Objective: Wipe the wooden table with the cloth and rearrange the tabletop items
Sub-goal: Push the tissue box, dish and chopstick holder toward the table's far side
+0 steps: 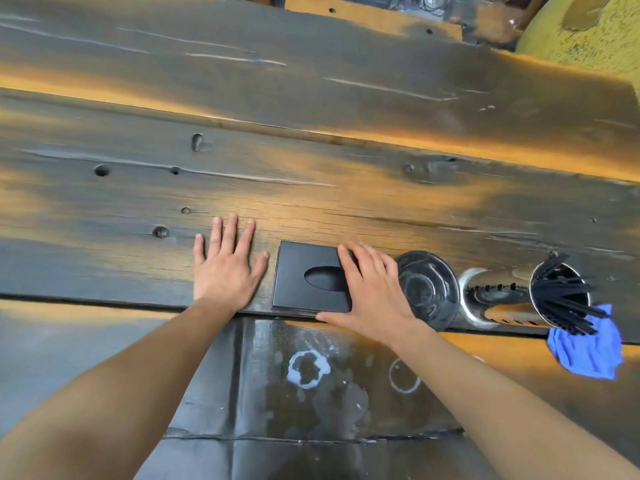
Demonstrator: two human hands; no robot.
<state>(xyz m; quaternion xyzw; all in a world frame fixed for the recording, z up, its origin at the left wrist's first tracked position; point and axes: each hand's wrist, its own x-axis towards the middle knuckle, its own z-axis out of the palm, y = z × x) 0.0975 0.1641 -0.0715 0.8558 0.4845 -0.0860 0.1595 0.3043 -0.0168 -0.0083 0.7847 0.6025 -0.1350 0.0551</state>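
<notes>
A black square tissue box (301,268) with an oval slot lies flat near the wooden table's (311,174) front edge. My right hand (372,292) rests over its right side, thumb at the near corner and fingers over the top. Just left of the box, my left hand (227,266) lies flat on the wood, fingers spread, holding nothing. To the right of the box stand a round black lid-like dish (427,289), a shiny metal holder (485,296) and a metal cup of black straws (562,296). A blue cloth (588,351) lies crumpled at the table edge by the cup.
Below the table edge is dark flooring (311,393) with white ring stains. A yellow textured surface (581,32) rises at the far right corner. The wood has knots and holes on the left.
</notes>
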